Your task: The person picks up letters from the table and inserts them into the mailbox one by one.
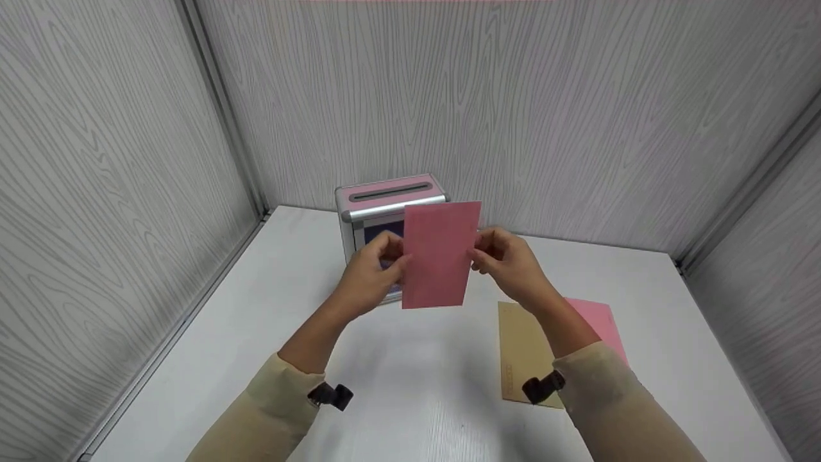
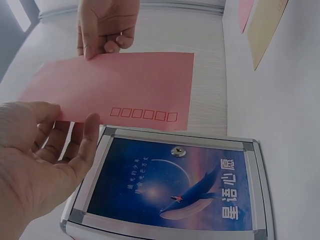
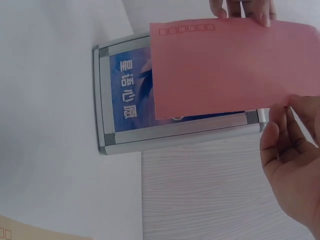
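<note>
Pinching a pink envelope [image 1: 439, 255], we have our left hand [image 1: 371, 276] at nine o'clock, right hand [image 1: 513, 266] at three; a slotted box [image 1: 375, 208] stands behind, toward eleven.

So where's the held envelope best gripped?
I'd pinch the held envelope by its long edges, coming from left and right, as the left hand and right hand do: it's thin and flat, and both short ends are left free.

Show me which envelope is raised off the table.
The pink envelope pinched by the left hand and right hand, in front of the slotted box. The tan envelope and other pink envelope lie on the table.
</note>
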### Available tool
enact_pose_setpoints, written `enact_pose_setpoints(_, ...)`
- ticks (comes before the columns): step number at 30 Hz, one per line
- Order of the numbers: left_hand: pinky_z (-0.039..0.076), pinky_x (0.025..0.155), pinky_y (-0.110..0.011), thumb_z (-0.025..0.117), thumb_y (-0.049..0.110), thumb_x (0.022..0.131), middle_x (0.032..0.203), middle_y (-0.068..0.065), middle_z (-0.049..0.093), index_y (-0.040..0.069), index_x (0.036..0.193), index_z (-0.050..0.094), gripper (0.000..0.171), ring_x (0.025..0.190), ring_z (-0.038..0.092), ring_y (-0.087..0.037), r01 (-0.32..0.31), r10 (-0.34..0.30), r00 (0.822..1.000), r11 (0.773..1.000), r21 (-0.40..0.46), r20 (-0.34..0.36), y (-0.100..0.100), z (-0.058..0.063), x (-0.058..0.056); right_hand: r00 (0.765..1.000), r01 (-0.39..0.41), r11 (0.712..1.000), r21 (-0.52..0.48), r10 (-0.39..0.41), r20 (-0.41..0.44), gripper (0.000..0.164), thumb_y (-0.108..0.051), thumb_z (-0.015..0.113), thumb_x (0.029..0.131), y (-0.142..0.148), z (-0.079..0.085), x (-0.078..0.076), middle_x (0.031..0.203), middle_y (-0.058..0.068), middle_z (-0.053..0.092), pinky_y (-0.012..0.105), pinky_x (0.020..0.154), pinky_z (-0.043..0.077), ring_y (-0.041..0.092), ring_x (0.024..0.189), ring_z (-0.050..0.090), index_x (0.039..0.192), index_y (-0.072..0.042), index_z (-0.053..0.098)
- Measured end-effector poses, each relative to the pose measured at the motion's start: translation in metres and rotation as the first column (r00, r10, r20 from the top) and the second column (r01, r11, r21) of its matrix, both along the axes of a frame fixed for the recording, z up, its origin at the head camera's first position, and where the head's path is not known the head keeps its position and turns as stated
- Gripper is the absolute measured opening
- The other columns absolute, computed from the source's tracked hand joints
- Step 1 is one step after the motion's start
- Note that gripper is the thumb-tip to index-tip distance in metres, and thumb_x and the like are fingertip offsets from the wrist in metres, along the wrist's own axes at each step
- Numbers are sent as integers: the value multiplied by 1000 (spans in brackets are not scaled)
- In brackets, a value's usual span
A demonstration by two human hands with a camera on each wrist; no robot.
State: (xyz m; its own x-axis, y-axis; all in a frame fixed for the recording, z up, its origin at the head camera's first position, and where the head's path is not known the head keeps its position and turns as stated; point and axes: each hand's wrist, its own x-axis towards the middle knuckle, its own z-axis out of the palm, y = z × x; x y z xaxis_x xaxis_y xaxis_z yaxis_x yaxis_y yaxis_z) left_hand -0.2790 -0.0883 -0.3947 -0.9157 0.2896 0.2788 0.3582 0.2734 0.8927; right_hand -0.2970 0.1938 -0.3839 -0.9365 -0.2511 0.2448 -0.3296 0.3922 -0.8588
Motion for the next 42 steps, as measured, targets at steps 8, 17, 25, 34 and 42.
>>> enact_pose_setpoints(8,65,95,-41,62,29,112,129,-9,68,14,133,59,26,116,70,-24,-30,29,999,999,-15,-17,-4,22,-1,1000,-17,995,-101,17,-2,13,-9,68,107,-5,24,-5,108,9,68,21,85,59,22,97,67,119,-5,67)
enact_pose_setpoints(17,65,94,-37,60,31,113,121,-10,70,11,127,56,25,107,74,-24,-17,16,993,1000,-4,-114,-8,52,-4,998,-58,985,-164,51,-48,14,-7,65,108,-11,51,-11,108,10,68,23,89,61,26,101,69,121,-2,65)
enact_pose_setpoints(25,63,100,-44,57,41,113,125,-8,71,12,126,57,32,113,74,-24,-72,62,974,997,-37,-216,-10,78,-4,992,-5,993,-114,-9,-126,18,-10,66,108,-20,80,-15,112,12,70,23,95,62,32,107,69,124,-2,66)
enact_pose_setpoints(34,57,110,-45,58,43,112,129,-7,70,12,123,60,33,126,69,-25,-127,107,949,991,-50,-295,-16,97,-6,984,30,986,-162,-58,-171,21,-9,65,108,-34,101,-19,119,12,71,26,100,61,21,108,71,128,-2,66)
enact_pose_setpoints(42,55,114,-46,58,42,112,132,-6,67,12,123,59,33,130,66,-25,-139,120,947,989,-44,-300,-27,95,-22,983,18,976,-218,-58,-177,22,-7,63,109,-50,102,-33,123,14,71,25,103,60,30,115,71,129,-1,66)
